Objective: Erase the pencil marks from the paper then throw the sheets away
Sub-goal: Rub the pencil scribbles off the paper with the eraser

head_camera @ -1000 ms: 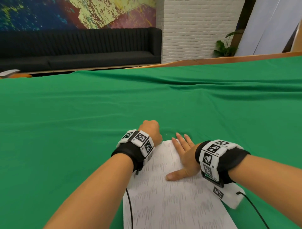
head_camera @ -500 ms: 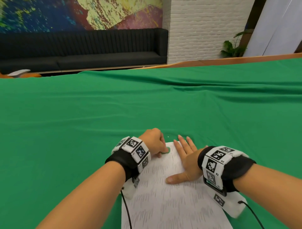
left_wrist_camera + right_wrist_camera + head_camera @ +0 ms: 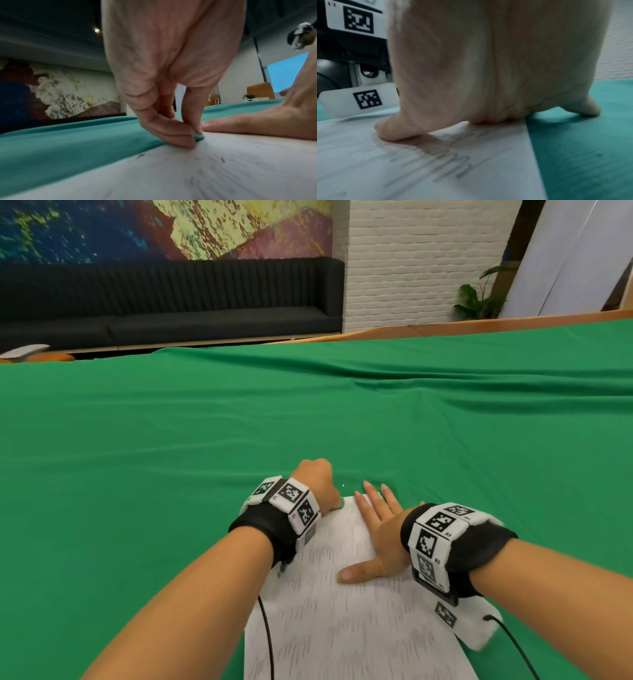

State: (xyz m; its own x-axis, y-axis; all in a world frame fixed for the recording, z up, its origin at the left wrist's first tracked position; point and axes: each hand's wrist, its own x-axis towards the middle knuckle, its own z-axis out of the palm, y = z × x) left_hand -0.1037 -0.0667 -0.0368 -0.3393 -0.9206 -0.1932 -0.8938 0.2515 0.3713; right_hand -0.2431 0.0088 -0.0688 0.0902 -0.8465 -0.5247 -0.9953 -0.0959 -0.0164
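Pinching a small eraser (image 3: 199, 136), the left hand (image 3: 317, 481) rubs thin, crease-prone paper (image 3: 342, 618) that the flat, open right hand (image 3: 380, 537) pins near its edge.

The head camera looks forward and down across the green cloth-covered table (image 3: 171, 457) toward a black sofa (image 3: 171, 299). Each wrist camera sits very low and close, looking along its hand. All three views share the white pencil-marked paper sheet (image 3: 342, 611) (image 3: 205, 175) (image 3: 436, 169).

White paper (image 3: 346, 635) with grey pencil strokes, plain green cloth (image 3: 308, 419), green eraser (image 3: 199, 136), black-and-white checkered wristbands (image 3: 442, 529)
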